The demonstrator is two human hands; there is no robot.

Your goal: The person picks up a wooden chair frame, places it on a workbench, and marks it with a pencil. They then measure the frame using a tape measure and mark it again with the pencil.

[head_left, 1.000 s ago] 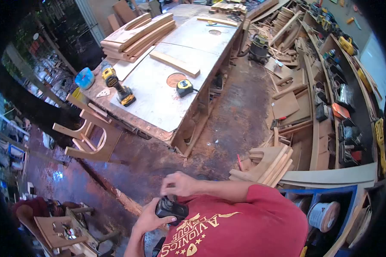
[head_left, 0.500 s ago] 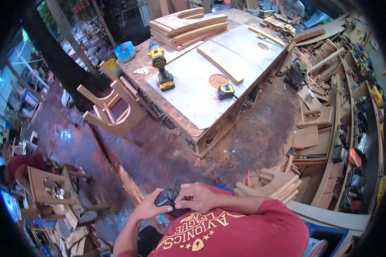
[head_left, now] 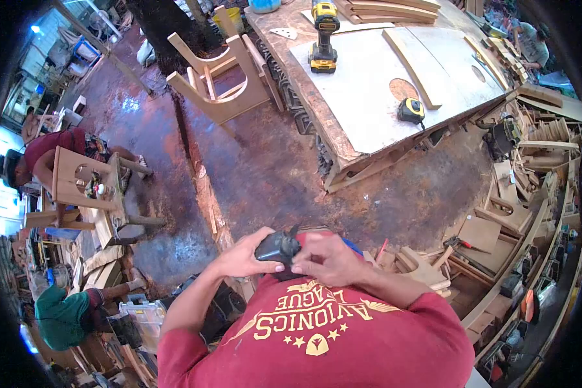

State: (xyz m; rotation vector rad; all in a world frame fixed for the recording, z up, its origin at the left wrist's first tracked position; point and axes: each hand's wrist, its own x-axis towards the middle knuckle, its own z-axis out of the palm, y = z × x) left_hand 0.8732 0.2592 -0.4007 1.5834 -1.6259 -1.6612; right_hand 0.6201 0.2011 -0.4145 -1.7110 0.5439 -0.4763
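In the head view, gripping a black object (head_left: 279, 247) in the left hand (head_left: 244, 256), just in front of the wearer's red shirt (head_left: 349, 339), with fingers closing over its far side and thumb pressing along its near side; holding the right hand (head_left: 330, 260) at the object's right end, with thumb and fingers bending in toward it, too blurred to tell whether pinching anything or only touching; facing across the floor (head_left: 284, 168) toward a bench (head_left: 323, 123) well apart from both hands; seeing on it a white sheet (head_left: 362, 110) bearing a drill (head_left: 324, 37), a wood strip (head_left: 410, 68) and a tape measure (head_left: 410, 110); seeing also a chair frame (head_left: 257, 97) standing near the bench's left side, and cut boards (head_left: 423, 275) lying to the right of the right hand, with a red-handled tool (head_left: 459, 243) resting near them; having at far left a co-worker in dark red (head_left: 48, 150), bending over a wooden chair (head_left: 68, 181); having lower down another in green (head_left: 64, 317), near a clear case (head_left: 145, 317); having a third person (head_left: 529, 45) beyond the bench, at upper right.
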